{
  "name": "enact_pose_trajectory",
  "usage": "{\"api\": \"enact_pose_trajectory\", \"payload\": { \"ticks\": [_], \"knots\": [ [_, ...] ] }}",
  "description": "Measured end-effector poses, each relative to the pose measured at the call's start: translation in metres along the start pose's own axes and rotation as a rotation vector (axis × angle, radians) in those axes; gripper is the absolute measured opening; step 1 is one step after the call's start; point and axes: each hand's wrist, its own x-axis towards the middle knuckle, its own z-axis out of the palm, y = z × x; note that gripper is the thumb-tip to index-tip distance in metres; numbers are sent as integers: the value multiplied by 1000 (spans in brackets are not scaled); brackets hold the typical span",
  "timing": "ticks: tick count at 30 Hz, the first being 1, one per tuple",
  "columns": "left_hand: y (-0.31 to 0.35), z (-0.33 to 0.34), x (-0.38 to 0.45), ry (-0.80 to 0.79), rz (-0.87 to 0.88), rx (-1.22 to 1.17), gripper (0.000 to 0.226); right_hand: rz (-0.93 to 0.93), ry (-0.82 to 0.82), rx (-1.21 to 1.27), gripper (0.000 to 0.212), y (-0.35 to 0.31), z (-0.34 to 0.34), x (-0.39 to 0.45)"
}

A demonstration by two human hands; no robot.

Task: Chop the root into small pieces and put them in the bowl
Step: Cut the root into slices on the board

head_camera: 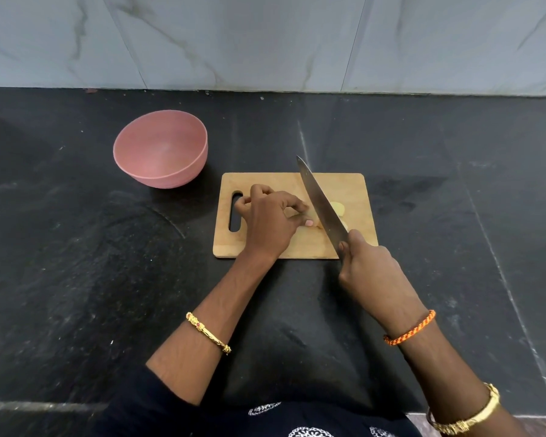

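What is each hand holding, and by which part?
The right hand grips the knife by its handle. The left hand pinches the root at its uncut end on the cutting board.

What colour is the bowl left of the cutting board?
The bowl is a dusty pink, inside and out, seen plainly in the head view.

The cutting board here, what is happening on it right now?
A person is slicing a pale root on the wooden cutting board. The left hand pinches the root to hold it steady. The right hand grips the handle of a large knife, whose blade is angled across the root. A few cut slices lie on the board to the right of the blade. The pink bowl stands on the black counter to the left of the board, with no pieces in it yet.
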Motion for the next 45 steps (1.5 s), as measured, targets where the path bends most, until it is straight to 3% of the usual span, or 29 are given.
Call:
{"api": "enact_pose_trajectory", "payload": {
  "ticks": [14,18,24,31,45],
  "knots": [
    [-4,-2,-3,37,35,-24,16,-44,-52,-30,12,-5,4,15],
    [-2,-3,-4,48,17,-12,14,-45,-84,-21,21,-10,3,23],
    [-2,-2,-9,34,18,31,14,-7,-85,-42,17,2,1,-4],
    [-2,-3,-7,-4,24,65,15,-52,59,45,24,9,-5,-21],
    [-4,-5,-6,-43,18,35,23,-55,55,60,23,12,-1,-9]
  ]
}}
